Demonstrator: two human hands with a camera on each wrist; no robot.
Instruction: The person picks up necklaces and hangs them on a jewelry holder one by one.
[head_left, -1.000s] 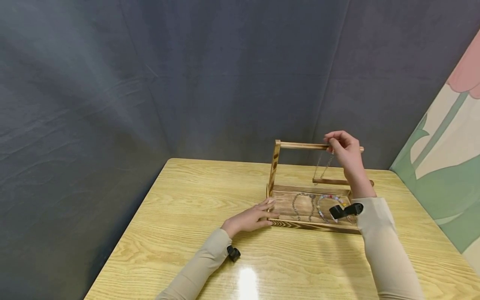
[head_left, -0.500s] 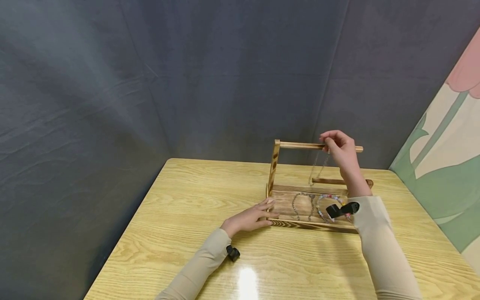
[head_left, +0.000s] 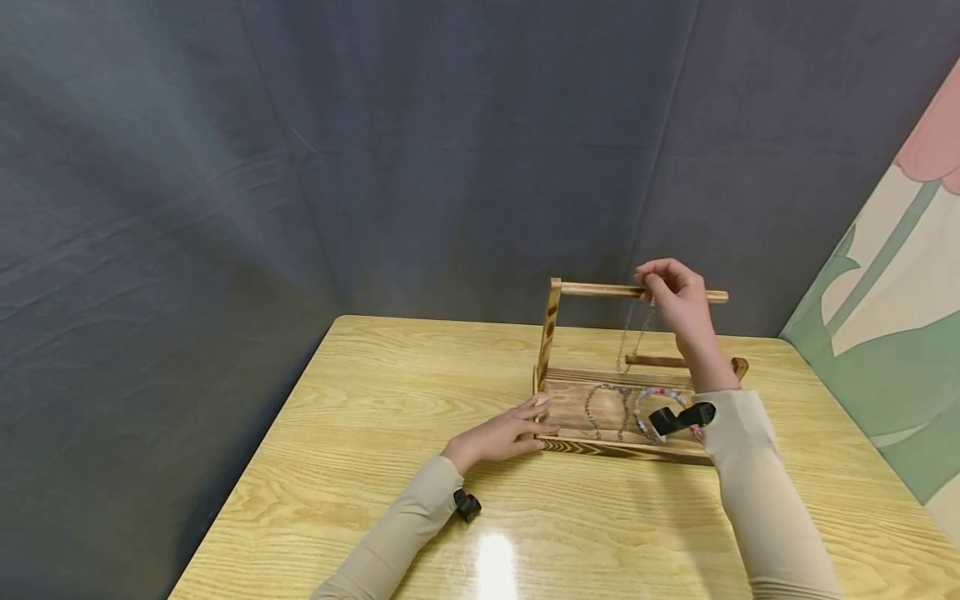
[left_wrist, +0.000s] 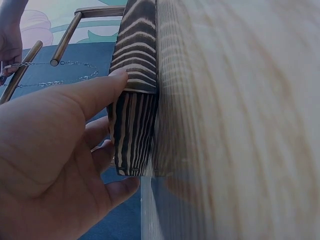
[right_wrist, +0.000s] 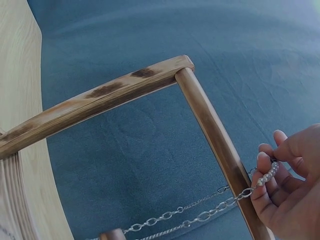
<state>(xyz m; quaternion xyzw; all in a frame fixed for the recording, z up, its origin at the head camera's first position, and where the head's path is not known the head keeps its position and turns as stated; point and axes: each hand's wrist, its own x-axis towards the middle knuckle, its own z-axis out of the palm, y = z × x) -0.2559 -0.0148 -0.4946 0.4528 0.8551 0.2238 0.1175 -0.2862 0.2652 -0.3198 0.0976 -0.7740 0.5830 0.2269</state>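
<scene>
A wooden jewelry stand (head_left: 549, 337) has a low tray, a high bar (head_left: 600, 289) and a lower bar (head_left: 660, 362). At the high bar, my right hand (head_left: 686, 304) pinches a necklace of silver chain with a pearl section (right_wrist: 267, 175). Both chain strands (right_wrist: 205, 216) hang on the far side of that bar, toward the end of the lower one. My left hand (head_left: 498, 437) grips the tray's left front corner, its thumb against the striped front board (left_wrist: 135, 65) and its other fingers over the end. Whether the bar bears the necklace's weight I cannot tell.
Inside the tray lie a dark chain (head_left: 589, 408) and a colourful beaded string (head_left: 660, 392), the latter partly behind the right wrist camera (head_left: 678, 418). The stand is on a wood-grain table (head_left: 375, 375), with a dark curtain (head_left: 450, 167) behind it.
My right hand has shifted slightly left along the high bar, carrying the necklace with it. The left hand stays on the tray corner.
</scene>
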